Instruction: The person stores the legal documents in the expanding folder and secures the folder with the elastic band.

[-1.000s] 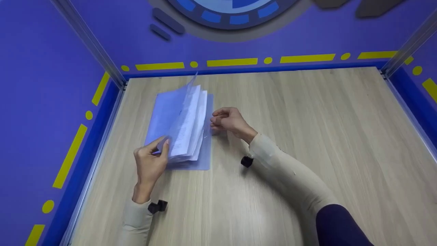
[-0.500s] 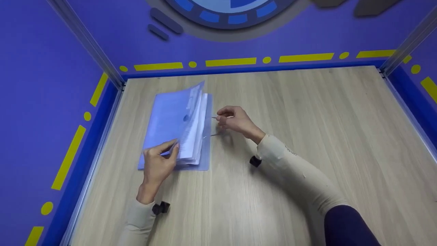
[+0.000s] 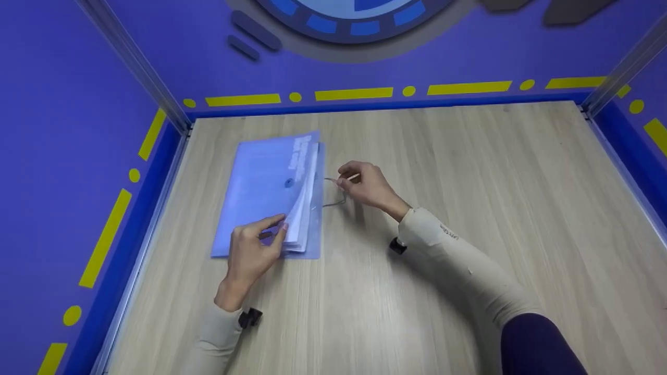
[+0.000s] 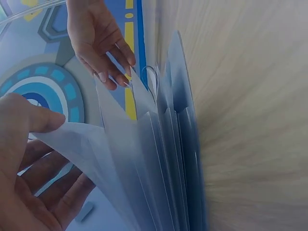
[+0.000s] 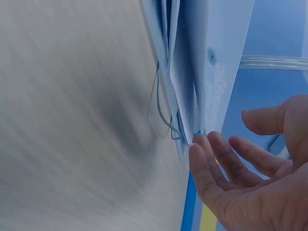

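A translucent blue plastic document folder (image 3: 255, 177) lies on the table with white papers (image 3: 298, 229) inside, showing at its right side. My left hand (image 3: 255, 255) pinches the front corner of its raised cover; in the left wrist view the cover (image 4: 79, 142) bends up from the thumb and fingers, away from the pockets behind. A thin grey elastic cord (image 3: 333, 204) loops out from the folder's right edge. My right hand (image 3: 367, 183) is at this loop, its fingertips beside the cord (image 5: 161, 108) in the right wrist view, thumb apart from the loosely bent fingers.
The wood-grain table (image 3: 469, 208) stretches to the right and front. Blue panels (image 3: 365, 73) with yellow marks rise behind and at both sides, joined by metal posts (image 3: 138, 67). A round button (image 3: 289, 183) sits on the folder cover.
The left hand has moved right, bringing the cover down over the papers. The right hand has drawn back slightly to the right, and the cord loop now shows out from the folder's edge.
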The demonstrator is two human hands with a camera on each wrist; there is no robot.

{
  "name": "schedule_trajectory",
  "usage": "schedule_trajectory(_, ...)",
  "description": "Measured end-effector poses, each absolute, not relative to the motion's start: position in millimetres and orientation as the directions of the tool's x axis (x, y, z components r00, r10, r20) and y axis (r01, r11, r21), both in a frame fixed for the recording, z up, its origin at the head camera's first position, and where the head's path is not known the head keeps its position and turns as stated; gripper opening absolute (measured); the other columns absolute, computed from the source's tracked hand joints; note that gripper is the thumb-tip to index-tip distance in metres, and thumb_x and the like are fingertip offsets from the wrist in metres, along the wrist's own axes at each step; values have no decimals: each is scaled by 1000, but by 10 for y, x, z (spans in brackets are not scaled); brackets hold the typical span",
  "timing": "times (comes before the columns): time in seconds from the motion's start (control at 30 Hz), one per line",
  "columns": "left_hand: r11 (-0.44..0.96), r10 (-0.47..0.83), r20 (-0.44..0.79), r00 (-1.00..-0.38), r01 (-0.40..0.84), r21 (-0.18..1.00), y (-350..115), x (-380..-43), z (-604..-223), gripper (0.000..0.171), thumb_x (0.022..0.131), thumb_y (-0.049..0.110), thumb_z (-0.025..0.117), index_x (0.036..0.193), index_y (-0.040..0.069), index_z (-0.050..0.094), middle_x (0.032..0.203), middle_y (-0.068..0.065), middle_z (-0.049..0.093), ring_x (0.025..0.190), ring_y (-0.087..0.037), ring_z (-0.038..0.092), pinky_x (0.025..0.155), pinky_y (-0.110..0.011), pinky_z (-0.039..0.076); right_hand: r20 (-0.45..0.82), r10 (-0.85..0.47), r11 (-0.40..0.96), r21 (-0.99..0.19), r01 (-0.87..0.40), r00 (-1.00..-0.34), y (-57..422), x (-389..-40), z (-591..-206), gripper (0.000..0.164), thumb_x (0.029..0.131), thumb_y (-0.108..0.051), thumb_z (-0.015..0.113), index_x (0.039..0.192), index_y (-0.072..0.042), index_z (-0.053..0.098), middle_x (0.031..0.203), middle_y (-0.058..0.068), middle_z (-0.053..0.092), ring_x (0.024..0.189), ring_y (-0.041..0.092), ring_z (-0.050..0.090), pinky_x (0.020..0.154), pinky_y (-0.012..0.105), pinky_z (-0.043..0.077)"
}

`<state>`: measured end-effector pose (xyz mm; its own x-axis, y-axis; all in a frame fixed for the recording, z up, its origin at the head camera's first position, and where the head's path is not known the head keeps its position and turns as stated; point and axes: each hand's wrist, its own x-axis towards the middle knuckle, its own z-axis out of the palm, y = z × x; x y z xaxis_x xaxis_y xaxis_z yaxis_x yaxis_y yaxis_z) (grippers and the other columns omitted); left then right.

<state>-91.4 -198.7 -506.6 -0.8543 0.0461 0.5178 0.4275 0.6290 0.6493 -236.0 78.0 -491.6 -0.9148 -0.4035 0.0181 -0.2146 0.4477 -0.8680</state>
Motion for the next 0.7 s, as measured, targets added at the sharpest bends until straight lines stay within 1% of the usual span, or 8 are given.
schedule_trajectory(0.07, 647, 57, 517, -854, 425, 632, -1985, -905, -5070, 22, 91, 6, 83, 112, 0, 83, 104, -16, 82, 91, -28, 81, 73, -35, 66, 31, -409, 453, -860, -232, -912, 791, -2370, -4936, 31, 103, -13, 67, 129, 5, 69, 123, 18, 75, 109, 37, 75, 95, 47, 62)
schedule_trajectory(0.17, 671, 87, 510, -856, 428, 605, -1986, -879, -5066, 27, 90, 15, 85, 113, 1, 83, 105, -16, 82, 89, -28, 81, 72, -38, 66, 49, -417, 471, -842, -262, -908, 811, -2396, -4991, 31, 103, -11, 66, 129, 6, 69, 123, 19, 75, 110, 36, 74, 97, 46, 61)
schedule_trajectory(0.27, 677, 114, 491, -864, 429, 597, -1988, -855, -5061, 34, 90, 23, 86, 115, 1, 82, 108, -17, 82, 86, -31, 81, 72, -42, 66, 61, -422, 484, -829, -281, -905, 832, -2420, -5052, 30, 102, -8, 66, 128, 7, 69, 124, 20, 74, 111, 36, 74, 98, 45, 61)
schedule_trajectory(0.33, 676, 125, 470, -874, 422, 605, -1991, -850, -5059, 37, 90, 27, 86, 117, 1, 82, 112, -17, 81, 89, -33, 80, 74, -45, 66, 68, -426, 486, -824, -291, -902, 844, -2428, -5081, 30, 102, -7, 67, 128, 8, 68, 124, 22, 74, 111, 36, 74, 99, 46, 60)
schedule_trajectory(0.43, 683, 129, 434, -892, 397, 613, -2003, -859, -5060, 40, 92, 29, 84, 121, 2, 80, 118, -17, 80, 100, -36, 79, 83, -48, 65, 73, -421, 498, -814, -298, -904, 861, -2429, -5106, 30, 102, -6, 68, 128, 8, 69, 125, 22, 74, 111, 37, 74, 99, 46, 60)
schedule_trajectory(0.5, 693, 133, 404, -905, 376, 615, -2015, -876, -5069, 43, 93, 30, 83, 125, 1, 79, 123, -17, 78, 111, -36, 77, 93, -50, 63, 73, -419, 511, -805, -301, -905, 870, -2425, -5115, 30, 103, -7, 67, 129, 7, 69, 126, 22, 74, 112, 37, 73, 99, 47, 60)
schedule_trajectory(0.6, 722, 138, 335, -932, 326, 610, -2030, -901, -5076, 51, 95, 34, 81, 132, 0, 74, 133, -18, 74, 126, -37, 70, 107, -51, 57, 70, -417, 522, -798, -302, -906, 876, -2423, -5128, 30, 103, -7, 67, 130, 6, 69, 126, 21, 73, 112, 37, 73, 99, 47, 60)
schedule_trajectory(0.7, 758, 140, 252, -958, 267, 595, -2041, -922, -5087, 60, 96, 40, 78, 140, 1, 69, 144, -18, 68, 138, -38, 62, 117, -52, 48, 74, -425, 522, -794, -311, -902, 877, -2425, -5141, 30, 103, -6, 67, 130, 7, 68, 126, 21, 73, 112, 36, 73, 98, 47, 60)
